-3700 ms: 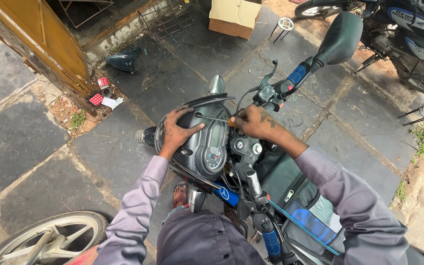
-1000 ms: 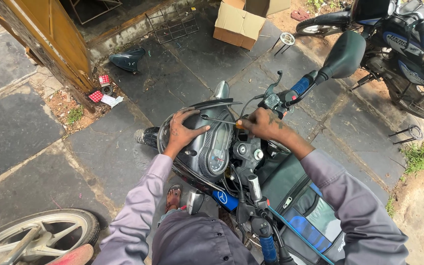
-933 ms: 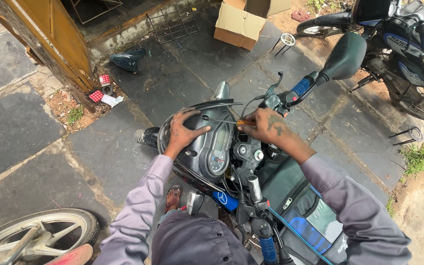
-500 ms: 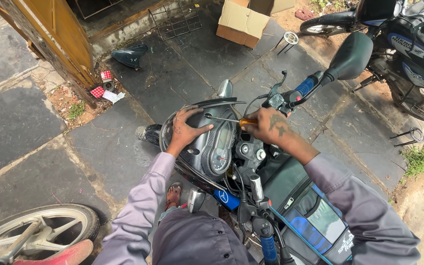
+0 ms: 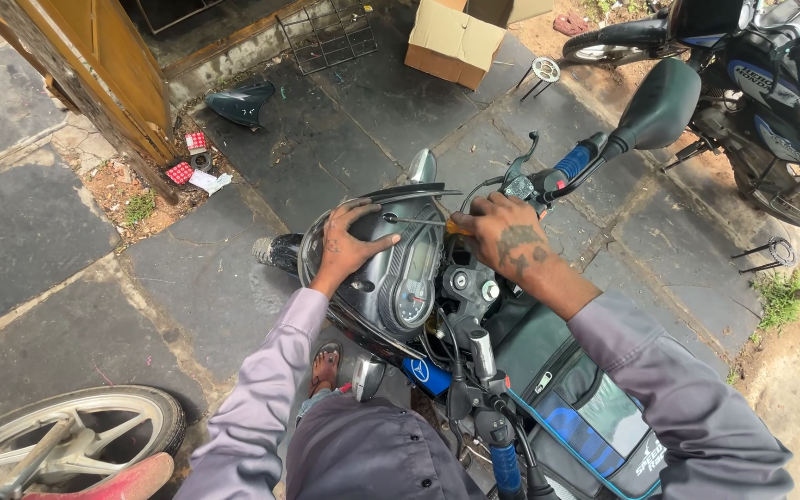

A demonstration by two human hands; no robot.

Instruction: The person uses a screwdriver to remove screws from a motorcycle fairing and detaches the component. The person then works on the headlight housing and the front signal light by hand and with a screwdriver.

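Our left hand [image 5: 349,245] lies flat, bracing the headlight cowl [image 5: 377,278]. Right hand [image 5: 502,239] clamped on a screwdriver [image 5: 423,222], tip at the cowl's upper edge by the instrument cluster [image 5: 414,292]. Cowl still mounted on the motorcycle [image 5: 530,370]; we judge fasteners remain.

Stone-slab floor [image 5: 67,231] w/ cardboard box [image 5: 451,42], wire rack [image 5: 331,37], black fairing [image 5: 243,100].

Soft, even daylight, overcast feel; no hard shadows. Mild sheen on the dark instrument cowl [image 5: 391,268]. Focus sharp throughout, slight wide-angle bending toward far edges. No motion blur.
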